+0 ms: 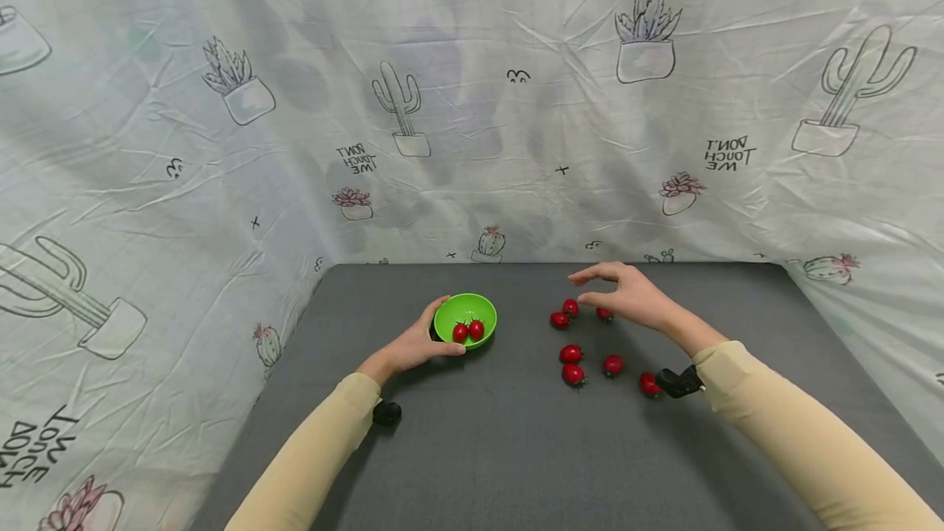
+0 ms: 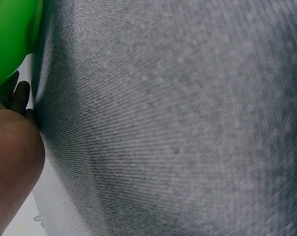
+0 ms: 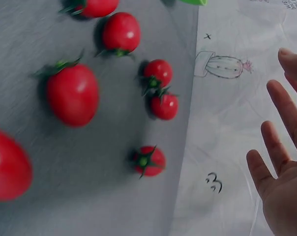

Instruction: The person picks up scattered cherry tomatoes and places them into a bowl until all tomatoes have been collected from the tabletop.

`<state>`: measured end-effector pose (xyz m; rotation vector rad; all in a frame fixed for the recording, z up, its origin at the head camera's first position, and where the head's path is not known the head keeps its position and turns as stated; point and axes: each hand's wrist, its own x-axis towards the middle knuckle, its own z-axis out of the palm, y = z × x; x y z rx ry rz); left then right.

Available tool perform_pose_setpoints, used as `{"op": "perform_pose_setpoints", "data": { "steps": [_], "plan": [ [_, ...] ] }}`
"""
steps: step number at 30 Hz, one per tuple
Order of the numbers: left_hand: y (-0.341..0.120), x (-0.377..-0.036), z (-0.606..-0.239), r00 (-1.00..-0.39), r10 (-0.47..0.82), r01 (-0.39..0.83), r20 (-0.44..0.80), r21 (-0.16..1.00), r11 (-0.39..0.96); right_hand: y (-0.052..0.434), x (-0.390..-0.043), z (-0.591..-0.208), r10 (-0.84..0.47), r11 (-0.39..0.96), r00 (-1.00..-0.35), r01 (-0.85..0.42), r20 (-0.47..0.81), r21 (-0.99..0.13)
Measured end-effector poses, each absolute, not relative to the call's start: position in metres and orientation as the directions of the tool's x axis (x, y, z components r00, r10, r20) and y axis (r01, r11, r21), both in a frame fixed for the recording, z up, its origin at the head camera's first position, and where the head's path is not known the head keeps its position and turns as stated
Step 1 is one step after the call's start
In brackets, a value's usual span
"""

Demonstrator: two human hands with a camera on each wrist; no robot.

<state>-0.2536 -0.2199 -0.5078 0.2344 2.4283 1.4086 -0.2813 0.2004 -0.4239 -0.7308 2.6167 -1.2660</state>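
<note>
My left hand (image 1: 417, 344) holds a green bowl (image 1: 483, 303) from its left side, thumb along the near rim and fingers behind it. Two small red cherry tomatoes (image 1: 468, 330) with green stems lie in the bowl. In the left wrist view, fingers (image 2: 21, 96) reach under the bowl's curved side (image 2: 13, 37). My right hand (image 1: 627, 295) is raised over the far tomatoes, thumb and fingers spread apart with nothing between them. Close below it are a tomato (image 1: 571, 307), another (image 1: 560, 320) and a partly hidden one (image 1: 605, 314). The right wrist view shows the spread right hand (image 3: 286, 182) beyond the tomatoes.
Nearer on the dark grey table (image 1: 501, 449) lie more cherry tomatoes, among them a pair (image 1: 572, 374), a single one (image 1: 613, 365) and one (image 1: 650, 384) beside the right wrist's black camera (image 1: 678, 382). A white cloth (image 1: 472, 187) with cactus drawings hangs behind the table.
</note>
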Motion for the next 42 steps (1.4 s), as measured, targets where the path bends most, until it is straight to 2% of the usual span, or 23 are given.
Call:
{"op": "perform_pose_setpoints", "data": {
  "steps": [15,42],
  "plan": [
    [-0.221,-0.254,-0.508,-0.932,0.312,-0.001,-0.185,0.861,0.509,0.242,-0.253,-0.435,-0.384,0.603,-0.918,-0.331,0.099,-0.726],
    [-0.221,-0.254,-0.508,-0.932,0.311,-0.006,-0.186,0.865,0.501,0.272,-0.214,-0.451,-0.366,0.643,-0.915,-0.382,0.173,-0.664]
  ]
}}
